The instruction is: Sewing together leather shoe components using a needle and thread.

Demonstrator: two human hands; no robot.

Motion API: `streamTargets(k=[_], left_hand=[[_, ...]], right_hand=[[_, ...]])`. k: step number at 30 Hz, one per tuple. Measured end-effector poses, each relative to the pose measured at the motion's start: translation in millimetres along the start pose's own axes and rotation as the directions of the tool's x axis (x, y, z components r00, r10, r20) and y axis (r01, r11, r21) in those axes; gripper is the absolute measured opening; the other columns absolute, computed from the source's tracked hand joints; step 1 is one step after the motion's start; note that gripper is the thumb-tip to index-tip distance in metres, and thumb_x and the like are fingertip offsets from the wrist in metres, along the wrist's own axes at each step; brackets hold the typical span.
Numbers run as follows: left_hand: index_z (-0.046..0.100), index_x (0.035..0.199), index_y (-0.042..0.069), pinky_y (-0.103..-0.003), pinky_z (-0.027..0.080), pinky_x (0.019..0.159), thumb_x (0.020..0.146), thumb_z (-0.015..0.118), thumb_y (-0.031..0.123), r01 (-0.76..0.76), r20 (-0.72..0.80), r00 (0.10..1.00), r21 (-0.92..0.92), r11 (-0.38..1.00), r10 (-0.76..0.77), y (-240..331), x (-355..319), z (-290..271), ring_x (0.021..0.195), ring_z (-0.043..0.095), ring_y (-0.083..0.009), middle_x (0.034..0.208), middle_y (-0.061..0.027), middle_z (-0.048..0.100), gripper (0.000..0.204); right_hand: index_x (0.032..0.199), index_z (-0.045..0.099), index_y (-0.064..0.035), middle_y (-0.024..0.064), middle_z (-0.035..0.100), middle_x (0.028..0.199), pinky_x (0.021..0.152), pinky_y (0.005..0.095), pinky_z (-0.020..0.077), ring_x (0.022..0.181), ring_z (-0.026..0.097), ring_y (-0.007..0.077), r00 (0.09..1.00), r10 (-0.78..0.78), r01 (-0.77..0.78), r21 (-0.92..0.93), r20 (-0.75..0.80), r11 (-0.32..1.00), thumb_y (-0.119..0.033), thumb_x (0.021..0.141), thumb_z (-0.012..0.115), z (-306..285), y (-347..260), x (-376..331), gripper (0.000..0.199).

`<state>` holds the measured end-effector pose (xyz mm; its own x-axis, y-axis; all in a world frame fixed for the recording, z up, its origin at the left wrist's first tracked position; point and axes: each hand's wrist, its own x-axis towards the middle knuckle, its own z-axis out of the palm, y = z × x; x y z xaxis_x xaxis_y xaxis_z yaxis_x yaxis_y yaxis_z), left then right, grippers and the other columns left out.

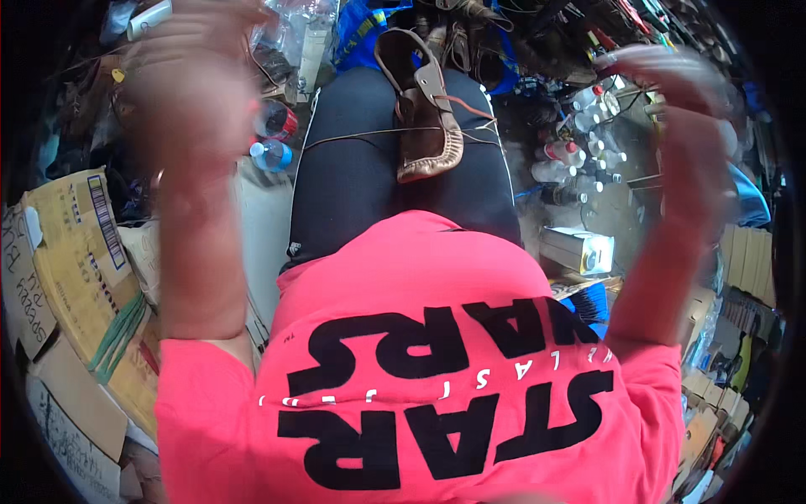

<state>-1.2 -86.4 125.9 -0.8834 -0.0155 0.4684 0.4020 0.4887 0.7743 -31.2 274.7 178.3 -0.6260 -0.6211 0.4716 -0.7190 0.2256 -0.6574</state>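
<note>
A brown leather shoe upper [432, 149] lies across my lap, its puckered, stitched toe toward me and its open heel end away. A thin cord [361, 133] runs over my dark-trousered thighs and meets the shoe; a reddish strand [462, 105] also trails from its side. Both arms are raised wide apart, away from the shoe. My left hand [191, 92] is smeared by motion at the upper left. On the upper right, my right hand [672, 74] is blurred too, its fingers bent inward. Whether either hand holds the cord cannot be made out.
Plastic bottles [579, 155] stand on the floor to the right, near a small white box [579, 249]. Two more bottles, one with a blue liquid or label [271, 156], lie left of my knee. Flattened cardboard [71, 244] leans at far left. More shoes [457, 42] lie beyond my knees.
</note>
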Motion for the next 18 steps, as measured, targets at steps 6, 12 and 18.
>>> streamTargets(k=[6,12,18], left_hand=[[0.052,0.122,0.006,-0.025,0.047,0.079,0.081,0.073,0.016,0.282,0.426,0.872,-0.039,0.959,-0.239,-60.2,-33.9,119.0,0.085,0.058,-0.0095,0.096,-0.0025,0.062,0.047],[0.050,0.117,0.004,-0.033,0.046,0.091,0.073,0.080,0.024,0.305,0.530,0.786,0.118,0.945,-0.320,-67.5,-25.4,145.5,0.106,0.058,-0.0202,0.110,-0.0122,0.061,0.057],[0.051,0.117,0.004,-0.037,0.046,0.092,0.069,0.082,0.028,0.200,0.375,0.894,0.150,0.968,-0.243,-67.6,-29.9,151.3,0.108,0.058,-0.0294,0.115,-0.0170,0.058,0.062]], right_hand=[[0.092,0.071,-0.0082,0.0102,0.064,0.088,0.074,0.0376,0.0511,0.085,0.063,0.0291,0.947,0.159,-0.065,-0.319,0.278,0.946,-0.013,0.078,0.071,104.4,74.2,-25.8,0.015],[0.087,0.069,-0.0080,0.0084,0.062,0.081,0.069,0.0377,0.0502,0.078,0.062,0.0285,0.929,0.123,0.010,-0.356,0.349,0.934,-0.011,0.075,0.071,111.3,95.4,-26.5,0.012],[0.083,0.066,-0.0050,0.0106,0.062,0.082,0.074,0.0376,0.0504,0.083,0.063,0.0298,0.918,0.214,-0.046,-0.446,0.334,0.894,-0.010,0.077,0.068,97.4,74.4,-37.1,0.008]])
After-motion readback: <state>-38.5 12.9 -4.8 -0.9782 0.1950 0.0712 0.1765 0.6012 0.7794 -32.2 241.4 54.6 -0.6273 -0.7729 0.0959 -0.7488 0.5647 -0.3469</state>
